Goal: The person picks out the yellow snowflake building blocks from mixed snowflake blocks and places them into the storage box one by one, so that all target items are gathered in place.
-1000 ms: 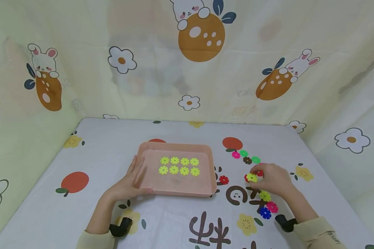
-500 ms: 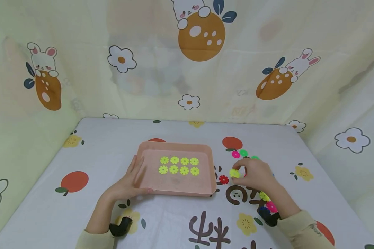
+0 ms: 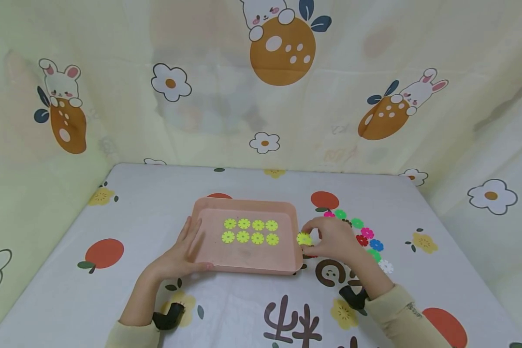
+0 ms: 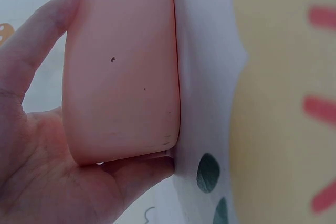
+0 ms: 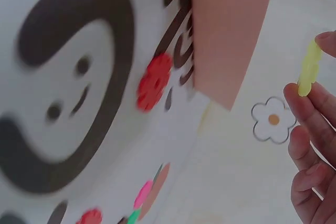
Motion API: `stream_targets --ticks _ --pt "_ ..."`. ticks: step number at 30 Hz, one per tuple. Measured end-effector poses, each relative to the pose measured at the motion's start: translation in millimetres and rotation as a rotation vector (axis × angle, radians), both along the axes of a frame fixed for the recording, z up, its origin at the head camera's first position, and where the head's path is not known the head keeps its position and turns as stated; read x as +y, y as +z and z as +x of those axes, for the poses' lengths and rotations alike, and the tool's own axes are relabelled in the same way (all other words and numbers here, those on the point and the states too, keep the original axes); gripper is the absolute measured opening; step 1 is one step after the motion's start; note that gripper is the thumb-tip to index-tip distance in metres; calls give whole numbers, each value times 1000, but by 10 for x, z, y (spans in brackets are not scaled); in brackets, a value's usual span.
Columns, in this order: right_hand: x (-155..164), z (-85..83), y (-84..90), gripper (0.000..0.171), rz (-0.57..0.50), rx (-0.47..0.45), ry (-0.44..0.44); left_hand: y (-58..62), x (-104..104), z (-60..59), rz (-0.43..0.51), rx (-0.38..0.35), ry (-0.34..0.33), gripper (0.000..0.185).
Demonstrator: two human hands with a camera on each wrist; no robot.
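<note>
A pink rectangular tray sits on the table, with several yellow flower-shaped discs in two rows inside. My left hand rests on its near-left corner, straight fingers spread along the left side and thumb along the front. The left wrist view shows the tray's outer wall against the palm. Between thumb and fingertips, my right hand pinches another yellow flower-shaped disc, held at the tray's right rim. Edge-on in the right wrist view, that disc is raised above the cloth.
Right of the tray lie loose flower-shaped discs, among them a green one, a blue one and a white one. A red disc lies close to the tray's right side. A printed curtain hangs behind the table.
My right hand has picked the yellow disc from among the loose ones and carried it left to the tray's right rim. The left hand and tray have stayed put.
</note>
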State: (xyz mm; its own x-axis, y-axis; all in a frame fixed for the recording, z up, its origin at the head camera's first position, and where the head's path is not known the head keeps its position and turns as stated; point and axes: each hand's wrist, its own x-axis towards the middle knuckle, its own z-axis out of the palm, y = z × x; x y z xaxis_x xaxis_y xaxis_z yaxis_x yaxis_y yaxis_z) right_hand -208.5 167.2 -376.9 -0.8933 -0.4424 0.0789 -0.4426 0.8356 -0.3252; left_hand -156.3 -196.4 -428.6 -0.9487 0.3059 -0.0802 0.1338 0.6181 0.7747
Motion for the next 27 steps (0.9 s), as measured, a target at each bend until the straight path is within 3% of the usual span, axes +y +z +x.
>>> stream_targets --ticks 10,15,27 --pt "-352 -25 -39 29 -93 -37 45 -21 -2 -11 7 -4 2 113" --pt "-545 -52 -54 28 -77 -57 51 -21 -7 -17 9 -4 1 113" --pt "-894 -70 -189 26 -79 -71 176 -28 -12 -18 6 -3 1 113"
